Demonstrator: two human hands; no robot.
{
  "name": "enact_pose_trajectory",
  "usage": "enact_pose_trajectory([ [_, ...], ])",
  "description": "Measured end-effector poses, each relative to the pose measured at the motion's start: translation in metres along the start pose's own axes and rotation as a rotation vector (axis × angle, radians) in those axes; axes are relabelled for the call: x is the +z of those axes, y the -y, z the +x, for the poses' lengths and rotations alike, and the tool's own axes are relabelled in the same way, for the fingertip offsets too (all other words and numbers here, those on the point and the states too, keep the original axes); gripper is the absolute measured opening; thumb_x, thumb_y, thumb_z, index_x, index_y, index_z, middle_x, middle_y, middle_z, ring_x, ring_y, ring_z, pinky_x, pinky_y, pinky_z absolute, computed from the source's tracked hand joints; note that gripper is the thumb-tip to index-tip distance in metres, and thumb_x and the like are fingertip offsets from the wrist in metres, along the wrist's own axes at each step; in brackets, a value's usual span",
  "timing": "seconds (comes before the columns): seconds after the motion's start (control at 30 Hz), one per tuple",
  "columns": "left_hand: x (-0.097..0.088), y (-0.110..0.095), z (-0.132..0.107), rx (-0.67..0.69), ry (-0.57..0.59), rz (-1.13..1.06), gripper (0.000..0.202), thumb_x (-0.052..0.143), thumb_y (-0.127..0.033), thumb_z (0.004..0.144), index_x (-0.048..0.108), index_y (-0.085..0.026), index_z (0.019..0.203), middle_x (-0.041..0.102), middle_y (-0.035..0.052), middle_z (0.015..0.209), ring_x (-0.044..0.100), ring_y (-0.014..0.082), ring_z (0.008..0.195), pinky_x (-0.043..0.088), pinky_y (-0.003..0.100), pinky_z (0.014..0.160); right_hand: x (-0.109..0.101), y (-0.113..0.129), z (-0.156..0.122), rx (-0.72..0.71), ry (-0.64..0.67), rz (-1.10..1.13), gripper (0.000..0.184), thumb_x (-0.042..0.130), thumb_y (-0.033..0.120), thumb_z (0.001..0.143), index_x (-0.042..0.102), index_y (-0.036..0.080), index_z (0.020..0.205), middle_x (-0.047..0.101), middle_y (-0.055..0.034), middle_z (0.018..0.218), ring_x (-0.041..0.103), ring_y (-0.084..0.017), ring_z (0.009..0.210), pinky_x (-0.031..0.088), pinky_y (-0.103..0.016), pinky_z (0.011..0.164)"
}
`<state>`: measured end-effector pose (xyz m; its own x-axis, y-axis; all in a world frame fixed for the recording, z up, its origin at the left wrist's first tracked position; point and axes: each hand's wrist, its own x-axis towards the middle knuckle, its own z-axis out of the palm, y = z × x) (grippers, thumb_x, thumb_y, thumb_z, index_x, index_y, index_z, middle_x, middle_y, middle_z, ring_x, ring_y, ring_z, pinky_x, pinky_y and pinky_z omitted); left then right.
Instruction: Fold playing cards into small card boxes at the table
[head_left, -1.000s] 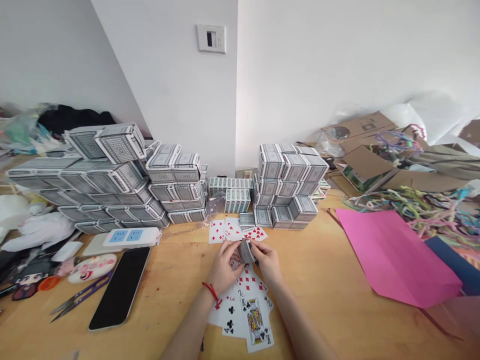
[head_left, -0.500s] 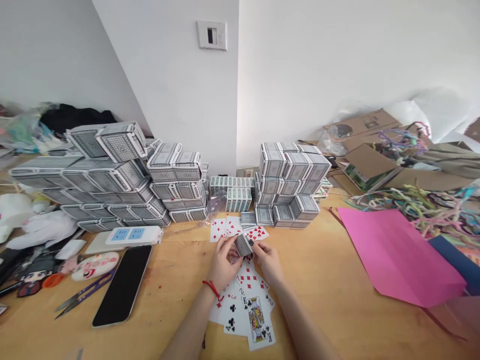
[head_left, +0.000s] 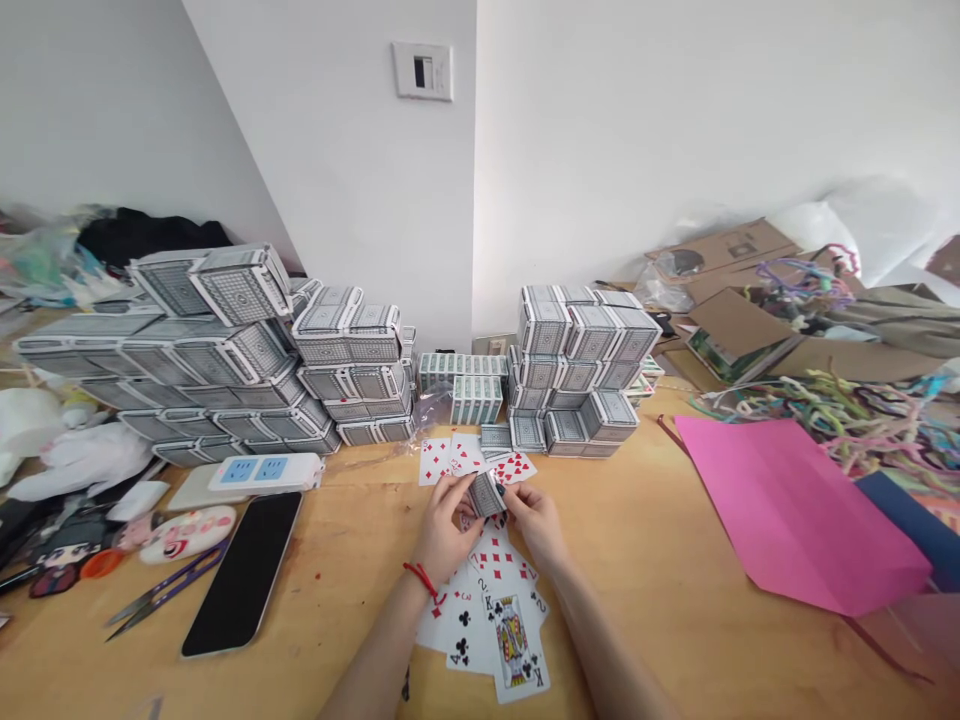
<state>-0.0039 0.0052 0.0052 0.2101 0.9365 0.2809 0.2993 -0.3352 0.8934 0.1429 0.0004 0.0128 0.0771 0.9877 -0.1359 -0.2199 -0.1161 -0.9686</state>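
Note:
Between both hands is a playing card (head_left: 487, 494), its grey patterned back toward me and its edges bent. My left hand (head_left: 448, 530) grips its left side between thumb and fingers, a red cord round the wrist. My right hand (head_left: 534, 517) pinches the card's right edge. Below them lie loose face-up cards, among them a king of clubs (head_left: 516, 645) and a four of clubs (head_left: 463, 636). More face-up cards, such as a diamond card (head_left: 435, 461), lie just beyond my fingers. Behind these stand small folded card blocks (head_left: 528, 433).
Stacked card blocks rise at left (head_left: 225, 350) and right (head_left: 585, 350), with green card decks (head_left: 477, 400) between. On the left lie a phone (head_left: 242, 575), thread snips (head_left: 161, 595) and a power strip (head_left: 266, 472). Pink paper (head_left: 795, 510) and fuzzy craft stems (head_left: 862, 420) lie to the right.
Both hands stay in nearly the same place with the card between them. The right fingers have shifted slightly at its edge. The view has moved very slightly.

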Motion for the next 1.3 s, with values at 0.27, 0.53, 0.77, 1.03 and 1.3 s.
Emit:
enact_pose_trajectory([
  [0.27,0.0,-0.001,-0.001,-0.003,0.011,0.008,0.054,0.055,-0.003,0.066,0.045,-0.024,0.116,0.043,0.0038,0.101,0.054,0.0127,0.077,0.053,0.032,0.07,-0.002,-0.003,0.002,-0.025,-0.011,-0.052,0.029,0.063,0.042,0.066,0.059,0.015,0.06,0.052,0.0029,0.049,0.043,-0.009,0.044,0.033,-0.021,0.046],
  [0.53,-0.004,-0.001,0.0,0.01,0.032,0.013,0.058,0.053,-0.001,0.065,0.045,-0.025,0.118,0.043,0.004,0.104,0.053,0.0127,0.077,0.052,0.03,0.068,-0.001,0.006,0.001,0.021,0.041,-0.012,0.031,0.065,0.04,0.064,0.062,0.016,0.083,0.055,0.0042,0.051,0.044,-0.009,0.036,0.036,-0.022,0.039],
  [0.77,-0.009,-0.008,0.003,0.029,0.107,0.017,0.061,0.053,0.001,0.061,0.049,-0.025,0.115,0.046,0.0044,0.105,0.052,0.0147,0.08,0.051,0.032,0.07,0.002,0.005,-0.002,-0.003,-0.024,-0.012,0.025,0.067,0.037,0.062,0.055,0.016,0.055,0.048,0.0053,0.043,0.037,-0.006,0.034,0.03,-0.019,0.035],
  [1.03,0.0,0.001,0.0,-0.004,-0.022,0.048,0.059,0.054,-0.004,0.066,0.044,-0.028,0.12,0.042,0.0049,0.109,0.053,0.0128,0.076,0.052,0.032,0.068,0.003,-0.003,0.0,-0.072,-0.043,-0.079,0.03,0.055,0.044,0.071,0.067,0.017,0.079,0.053,0.0018,0.047,0.046,-0.012,0.042,0.039,-0.024,0.044],
  [1.3,-0.002,0.005,0.0,0.009,-0.07,0.073,0.059,0.056,-0.007,0.067,0.043,-0.028,0.121,0.043,0.0045,0.108,0.054,0.0127,0.076,0.053,0.031,0.068,0.006,-0.014,-0.002,-0.065,-0.017,-0.169,0.041,0.061,0.034,0.067,0.061,0.017,0.104,0.056,0.004,0.048,0.046,-0.012,0.039,0.039,-0.024,0.042],
])
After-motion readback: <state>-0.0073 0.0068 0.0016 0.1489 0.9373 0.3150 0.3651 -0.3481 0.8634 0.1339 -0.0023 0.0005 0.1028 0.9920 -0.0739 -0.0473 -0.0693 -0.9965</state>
